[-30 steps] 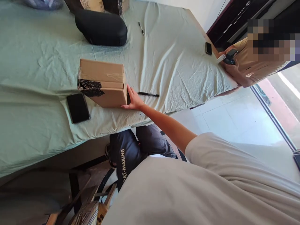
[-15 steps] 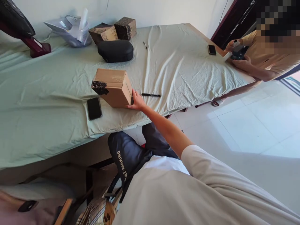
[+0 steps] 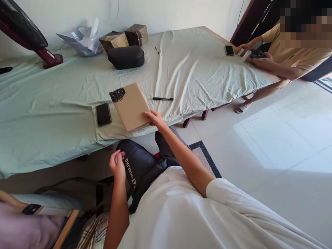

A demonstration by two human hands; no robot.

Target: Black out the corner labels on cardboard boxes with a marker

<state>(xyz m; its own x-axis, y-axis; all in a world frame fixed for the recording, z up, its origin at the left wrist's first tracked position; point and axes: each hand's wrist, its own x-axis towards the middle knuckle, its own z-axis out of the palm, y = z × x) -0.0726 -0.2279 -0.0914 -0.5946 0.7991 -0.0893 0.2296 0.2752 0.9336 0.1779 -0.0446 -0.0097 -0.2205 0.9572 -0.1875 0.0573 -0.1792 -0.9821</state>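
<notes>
Our right hand (image 3: pixel 155 118) lies with its fingers stretched almost flat on the near right corner of the cardboard box (image 3: pixel 131 107). It presses rather than grips, and we cannot tell whether the thumb hooks under the edge. Our left hand (image 3: pixel 117 165) hangs below the table edge at 7 o'clock of the box, fingers loosely curled and holding nothing.

The box lies broad face up at the near edge of the table, with a black tape patch (image 3: pixel 117 94) on its far left corner. We judge that 1 hand on 1 corner gives poor control. The box would handle better with the left hand on the opposite side, both palms kept low, and the box kept from sliding over the edge.

A smartphone (image 3: pixel 103 114) lies just beside the box at 9 o'clock, so we should give it room. A black marker (image 3: pixel 162 99) lies near at 2 o'clock.

The table wears a creased pale green sheet (image 3: pixel 52 103). Far off at 12 o'clock sit a black padded case (image 3: pixel 126 57) and 2 small boxes (image 3: pixel 124 36), with a black fan (image 3: pixel 23 31) at 10 o'clock. At 2 o'clock another person's hands (image 3: pixel 255 57) hold a small device beside a second phone (image 3: pixel 229 50). The floor (image 3: pixel 272 138) is white tile.
</notes>
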